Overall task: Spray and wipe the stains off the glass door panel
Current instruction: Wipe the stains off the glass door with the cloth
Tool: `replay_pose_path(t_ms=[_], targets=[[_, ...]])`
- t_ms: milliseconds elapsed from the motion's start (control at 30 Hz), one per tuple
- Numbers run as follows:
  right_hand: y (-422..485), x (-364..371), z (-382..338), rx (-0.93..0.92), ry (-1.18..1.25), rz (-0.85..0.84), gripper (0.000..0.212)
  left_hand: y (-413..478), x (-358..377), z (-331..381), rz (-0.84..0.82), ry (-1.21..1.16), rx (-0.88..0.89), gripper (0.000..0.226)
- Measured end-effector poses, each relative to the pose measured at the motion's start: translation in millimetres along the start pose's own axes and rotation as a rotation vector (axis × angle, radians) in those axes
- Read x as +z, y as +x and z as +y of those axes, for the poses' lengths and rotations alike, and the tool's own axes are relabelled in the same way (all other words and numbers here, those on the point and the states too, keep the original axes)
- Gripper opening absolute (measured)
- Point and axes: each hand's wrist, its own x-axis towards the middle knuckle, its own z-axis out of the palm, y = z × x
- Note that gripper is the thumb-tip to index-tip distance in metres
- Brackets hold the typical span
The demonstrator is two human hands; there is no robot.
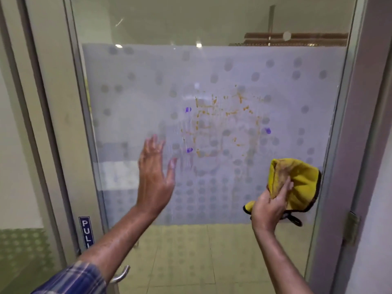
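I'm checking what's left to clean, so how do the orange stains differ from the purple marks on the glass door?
The orange stains are thin, broken smears spread across the middle of the frosted panel; the purple marks are three small solid dabs at that patch's edges. Orange covers far more area. Both are still unwiped; the yellow cloth sits below them in the right hand.

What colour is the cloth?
Yellow with a dark edge, the cloth shows best in the head view.

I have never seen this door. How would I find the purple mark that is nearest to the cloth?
Start at the frosted, dotted band across the glass door panel, then find the orange smears in its middle. Just past their right edge, above the yellow cloth in the right hand, sits one purple mark. The two other purple marks lie left of the smears.
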Motion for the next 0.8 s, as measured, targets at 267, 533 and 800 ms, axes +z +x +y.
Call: replay_pose_path(t_ms=[267, 533, 800], targets=[[12, 44, 26, -0.135, -0.295, 0.053, 0.086, 32, 13, -94, 0.055, 0.269, 0.131, 0.070], [-22, 112, 4, -0.435, -0.404, 0.027, 0.093, 35, 32, -111, 0.147, 0.371, 0.188, 0.069], [-140, 160, 39, -0.871, -0.555, -0.303, 0.096, 33, 35, -117, 0.170, 0.384, 0.199, 0.069]])
